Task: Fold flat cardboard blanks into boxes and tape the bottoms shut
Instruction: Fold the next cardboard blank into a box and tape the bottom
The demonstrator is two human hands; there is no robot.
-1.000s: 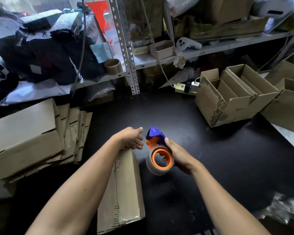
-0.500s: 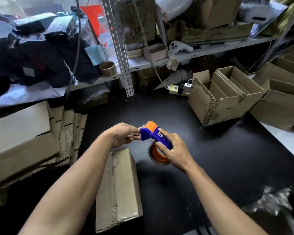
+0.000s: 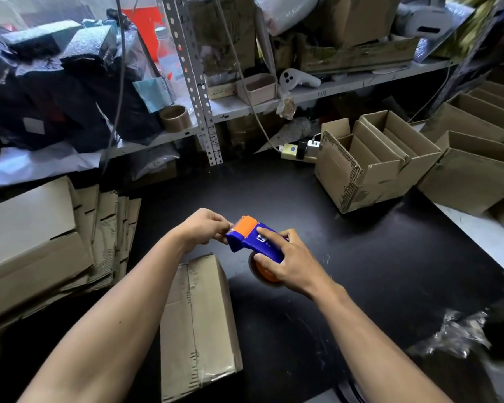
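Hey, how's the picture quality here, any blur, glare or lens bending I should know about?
Head view: tape dispenser and both hands sharp; crumpled plastic at the lower right is smeared; the shelf upright leans from wide-angle distortion; bright daylight washes out the upper left.

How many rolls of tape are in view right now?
2. One sits in the blue tape dispenser held by the right hand; a brown roll stands on the shelf. Clutter may hide others.

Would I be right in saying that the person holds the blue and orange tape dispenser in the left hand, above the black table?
Not quite: in the head view the right hand grips the tape dispenser, while the left hand only pinches at its orange end. It is indeed above the black table.
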